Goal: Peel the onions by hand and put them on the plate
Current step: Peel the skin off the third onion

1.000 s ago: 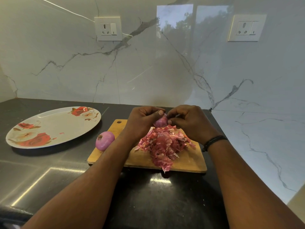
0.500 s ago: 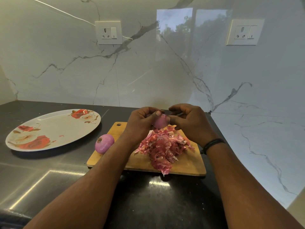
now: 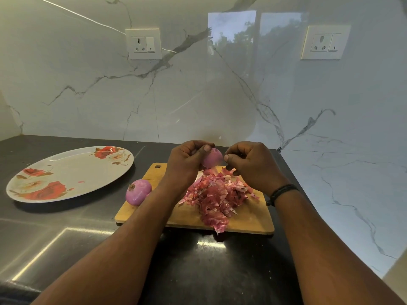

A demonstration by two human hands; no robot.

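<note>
Left hand (image 3: 187, 161): grips small red onion (image 3: 211, 157), held above the board.
Right hand (image 3: 253, 164): pinches the onion's skin at its right side.
Peels (image 3: 218, 192): heaped on wooden cutting board (image 3: 248, 221).
Second onion (image 3: 138, 191): peeled, board's left edge.
Floral plate (image 3: 72, 172): left, on dark counter (image 3: 198, 271).

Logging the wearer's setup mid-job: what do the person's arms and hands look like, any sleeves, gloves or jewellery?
Both forearms are bare, with no sleeves in view. The left hand and right hand wear no gloves, and no rings are visible. The right wrist carries a dark band that looks like a thin black cord or bracelet wound round it. The left wrist is bare. Fingernails look short and unpainted.
</note>
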